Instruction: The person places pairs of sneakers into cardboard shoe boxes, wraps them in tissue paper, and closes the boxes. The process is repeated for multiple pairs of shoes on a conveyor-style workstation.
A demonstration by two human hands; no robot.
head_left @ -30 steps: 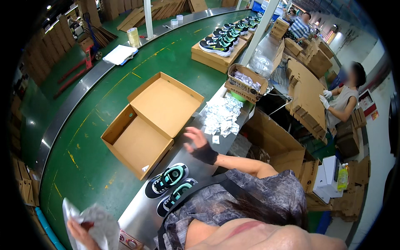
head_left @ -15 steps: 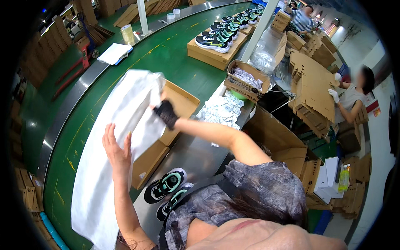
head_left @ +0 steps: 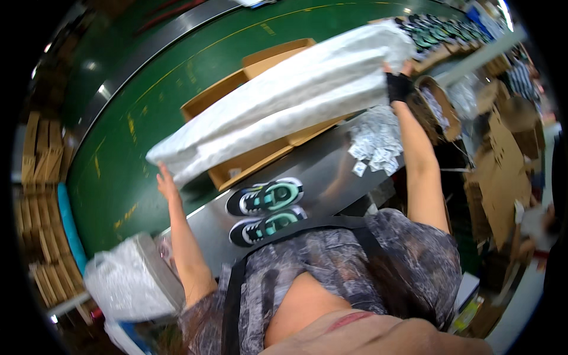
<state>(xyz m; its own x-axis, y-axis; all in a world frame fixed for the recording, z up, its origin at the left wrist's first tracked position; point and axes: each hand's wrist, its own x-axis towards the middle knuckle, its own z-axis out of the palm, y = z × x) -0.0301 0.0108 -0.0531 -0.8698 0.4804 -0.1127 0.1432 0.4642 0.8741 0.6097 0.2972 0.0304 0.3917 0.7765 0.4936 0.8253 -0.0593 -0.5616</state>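
A long white wrapping sheet (head_left: 284,97) stretches between my two hands over an open brown cardboard box (head_left: 223,87) on the bench. My left hand (head_left: 168,184) pinches its near-left end; the thumb is partly hidden. At the far-right end, my right hand (head_left: 400,84), in a black fingerless glove, grips the sheet's edge. The sheet hides most of the box's inside. Close to my body, a black and mint-green sneaker (head_left: 265,196) and its mate (head_left: 266,226) lie side by side on the metal bench (head_left: 322,177).
Small white packets (head_left: 376,142) lie heaped near my right forearm. Rows of sneakers (head_left: 444,32) stand at the far right on the green conveyor (head_left: 148,118). A plastic-wrapped stack (head_left: 133,278) sits at lower left. On the right a person works beside flattened cardboard (head_left: 503,177).
The sheet has swung from hanging lengthwise on my left to lying stretched across the box. My right hand moved right with it; my left hand, open before, now holds its other end.
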